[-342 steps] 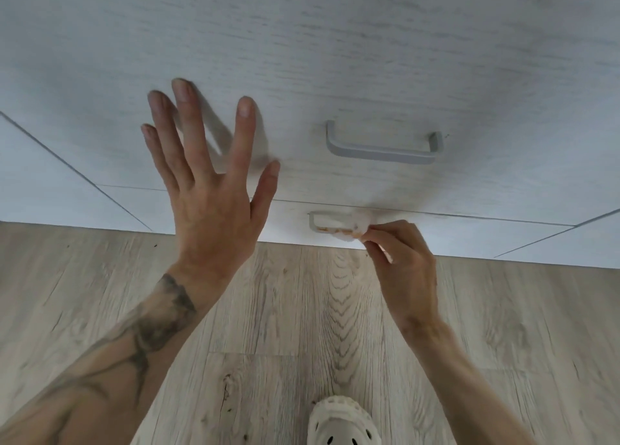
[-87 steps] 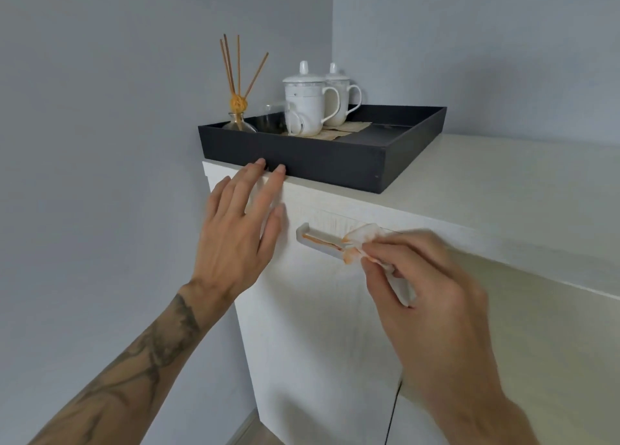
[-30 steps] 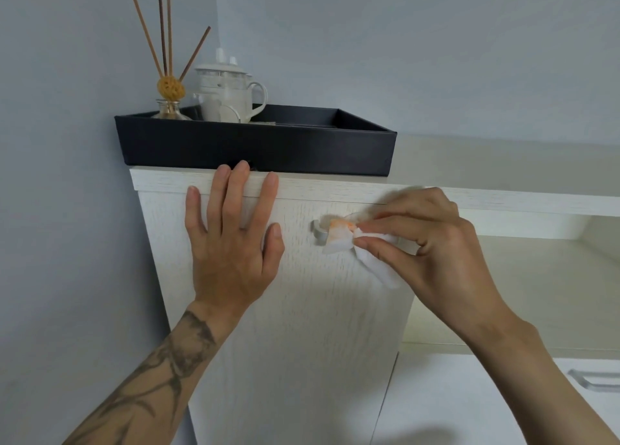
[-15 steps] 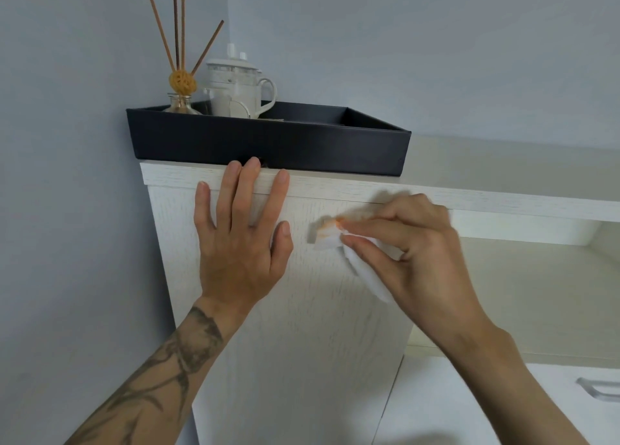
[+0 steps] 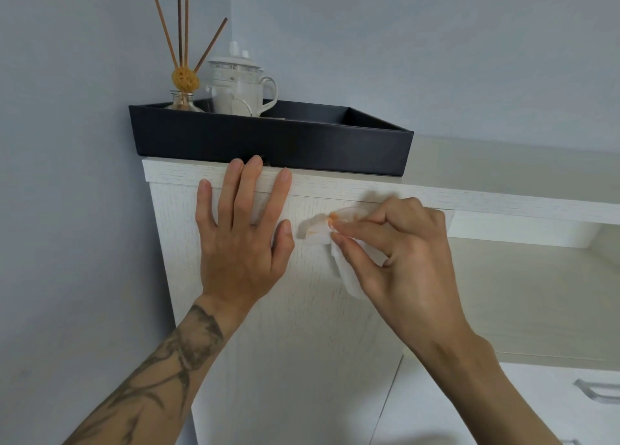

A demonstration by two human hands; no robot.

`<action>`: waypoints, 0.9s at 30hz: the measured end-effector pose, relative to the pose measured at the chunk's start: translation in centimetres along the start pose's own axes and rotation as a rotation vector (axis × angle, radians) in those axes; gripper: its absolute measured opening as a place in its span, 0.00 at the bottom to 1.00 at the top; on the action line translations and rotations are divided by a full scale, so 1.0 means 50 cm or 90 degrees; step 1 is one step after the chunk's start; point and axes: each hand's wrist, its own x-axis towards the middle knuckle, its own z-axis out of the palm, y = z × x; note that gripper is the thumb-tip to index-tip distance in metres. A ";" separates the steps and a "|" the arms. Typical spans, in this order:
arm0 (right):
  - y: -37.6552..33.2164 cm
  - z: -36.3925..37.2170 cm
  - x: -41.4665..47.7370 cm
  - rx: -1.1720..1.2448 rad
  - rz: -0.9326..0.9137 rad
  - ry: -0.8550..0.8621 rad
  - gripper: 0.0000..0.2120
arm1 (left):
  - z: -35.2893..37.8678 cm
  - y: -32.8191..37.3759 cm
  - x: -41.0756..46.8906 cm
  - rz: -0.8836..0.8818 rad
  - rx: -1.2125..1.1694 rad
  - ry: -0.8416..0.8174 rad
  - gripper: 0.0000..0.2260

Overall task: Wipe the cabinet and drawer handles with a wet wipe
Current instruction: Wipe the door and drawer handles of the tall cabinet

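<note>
Here, I see the left hand lying flat against the white cabinet door, near its top edge. The fingers are straight and spread and hold nothing, and the tips of the longer ones reach up onto the front edge of the cabinet top, just under the black tray.

To its right, the right hand pinches a wet wipe between the thumb and the first fingers, with the other fingers curled. The wipe is white with orange smears. It is pressed around the door handle, high on the door just beside the left thumb. The wipe covers the handle, so I cannot make out its shape. A loose flap of wipe hangs below the right thumb.

The tray sits on the cabinet top at the far left corner, against the grey wall. In it stand a reed diffuser and white lidded mugs. To the right of the door is an open shelf. Lower right, a drawer handle shows, bare metal, well apart from both hands.
</note>
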 end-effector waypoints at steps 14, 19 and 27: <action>-0.045 0.031 0.021 -0.009 0.106 -0.007 0.04 | -0.002 0.001 0.004 0.004 -0.007 0.005 0.27; -0.046 0.024 0.006 -0.016 0.120 -0.002 0.04 | -0.001 0.001 0.002 0.004 -0.008 0.002 0.27; -0.047 0.021 0.013 -0.014 0.113 -0.016 0.02 | -0.002 -0.001 0.001 0.009 -0.007 0.002 0.27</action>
